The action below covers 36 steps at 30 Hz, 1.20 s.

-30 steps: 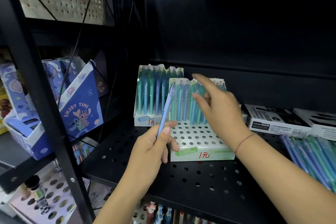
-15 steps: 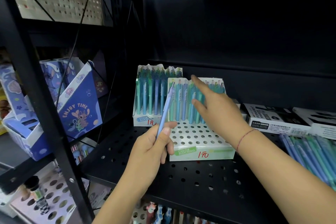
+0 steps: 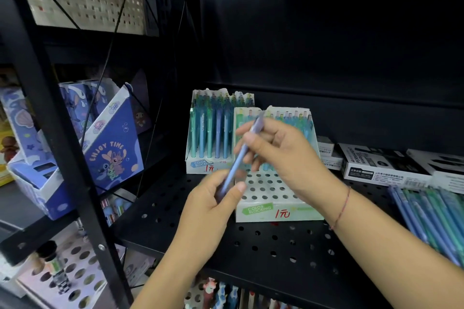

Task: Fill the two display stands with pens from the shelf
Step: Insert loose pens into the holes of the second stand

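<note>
Two white display stands sit on the black perforated shelf (image 3: 263, 246). The rear stand (image 3: 212, 133) is packed with blue and green pens. The front stand (image 3: 273, 198) has pens in its back rows and open holes in front. A light blue pen (image 3: 238, 158) slants up between my hands. My left hand (image 3: 213, 203) grips its lower end. My right hand (image 3: 281, 155) pinches its upper part, just above the front stand. Loose pens (image 3: 431, 218) lie in a pile at the shelf's right edge.
Black-and-white marker boxes (image 3: 381, 163) stand to the right of the stands. A blue cartoon-printed box (image 3: 110, 148) sits on the neighbouring shelf to the left, behind a black upright post (image 3: 62, 133). More stationery shows on the lower shelves.
My right hand has drawn back from the pens in the front stand and taken hold of the upper part of the pen that my left hand holds. The pen looks motion-blurred.
</note>
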Available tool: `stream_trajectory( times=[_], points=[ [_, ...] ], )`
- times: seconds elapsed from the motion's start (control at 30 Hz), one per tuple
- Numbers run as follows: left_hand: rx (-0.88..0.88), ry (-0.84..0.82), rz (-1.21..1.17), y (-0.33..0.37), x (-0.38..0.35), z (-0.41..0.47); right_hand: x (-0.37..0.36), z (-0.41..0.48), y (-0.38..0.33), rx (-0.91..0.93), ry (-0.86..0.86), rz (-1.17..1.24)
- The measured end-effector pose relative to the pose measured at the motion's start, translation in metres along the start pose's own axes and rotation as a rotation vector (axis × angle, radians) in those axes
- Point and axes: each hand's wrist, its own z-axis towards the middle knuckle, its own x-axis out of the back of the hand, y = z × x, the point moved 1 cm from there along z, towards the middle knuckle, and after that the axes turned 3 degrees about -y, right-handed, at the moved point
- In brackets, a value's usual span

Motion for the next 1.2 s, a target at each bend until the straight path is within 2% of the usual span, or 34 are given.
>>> stream_trajectory(
  times=[0.1, 0.2, 0.37, 0.6, 0.73, 0.83, 0.93, 1.2],
  points=[
    [0.023, 0.083, 0.052, -0.007, 0.001, 0.004, 0.020, 0.003, -0.009, 0.117, 0.303, -0.076],
    [0.117, -0.023, 0.083, -0.009, -0.003, 0.007, 0.034, 0.002, -0.004, 0.226, 0.502, -0.378],
    [0.176, -0.115, 0.112, -0.014, -0.006, 0.011, 0.031, 0.006, 0.015, 0.216, 0.436, -0.670],
    [0.158, -0.116, 0.127, -0.016, -0.006, 0.012, 0.023, 0.011, 0.022, 0.236, 0.344, -0.744],
    [0.160, -0.113, 0.131, -0.017, -0.006, 0.012, 0.021, 0.014, 0.023, 0.247, 0.307, -0.899],
    [0.164, -0.114, 0.123, -0.017, -0.007, 0.013, 0.024, 0.016, 0.024, 0.158, 0.244, -1.018],
    [0.163, -0.113, 0.123, -0.018, -0.007, 0.014, 0.024, 0.015, 0.025, 0.072, 0.160, -1.054],
    [0.162, -0.121, 0.131, -0.018, -0.008, 0.014, 0.025, 0.012, 0.018, 0.017, 0.123, -1.043]
  ],
)
